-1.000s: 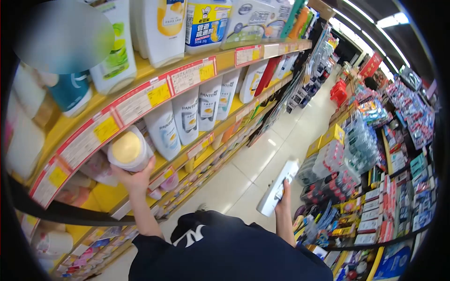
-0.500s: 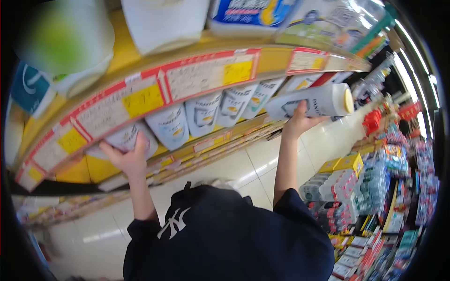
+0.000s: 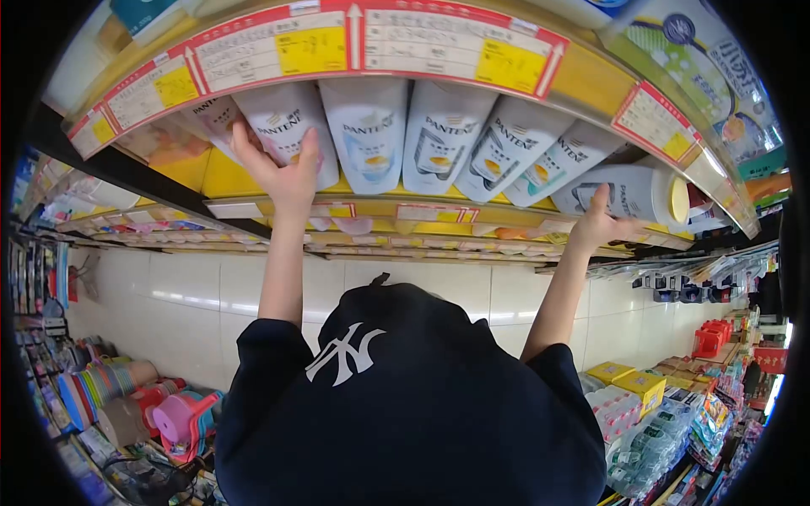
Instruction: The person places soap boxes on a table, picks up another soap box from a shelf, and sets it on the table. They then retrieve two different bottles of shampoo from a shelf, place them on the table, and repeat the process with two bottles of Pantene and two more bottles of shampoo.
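My left hand (image 3: pixel 283 173) is at the left part of a shelf row, its fingers and thumb around a white Pantene bottle (image 3: pixel 278 114) with pink on its label. My right hand (image 3: pixel 601 223) grips another white Pantene bottle (image 3: pixel 637 190), which leans far over at the right end of the row, its yellow end outward. Between the hands several white Pantene bottles (image 3: pixel 364 135) stand side by side. Part of the fingers of each hand is hidden behind its bottle.
Above the row runs a shelf edge (image 3: pixel 422 42) with red-framed price tags. A lower shelf edge (image 3: pixel 405 211) lies in front of the bottles. Tiled floor (image 3: pixel 186 295) shows below. Stacked buckets (image 3: pixel 101 388) are at the lower left, packs of bottled drinks (image 3: pixel 654 434) at the lower right.
The view has turned towards the shelf. The bottle in my right hand has gone from outside the row to its right end, under the upper shelf edge. My left hand is still on its bottle.
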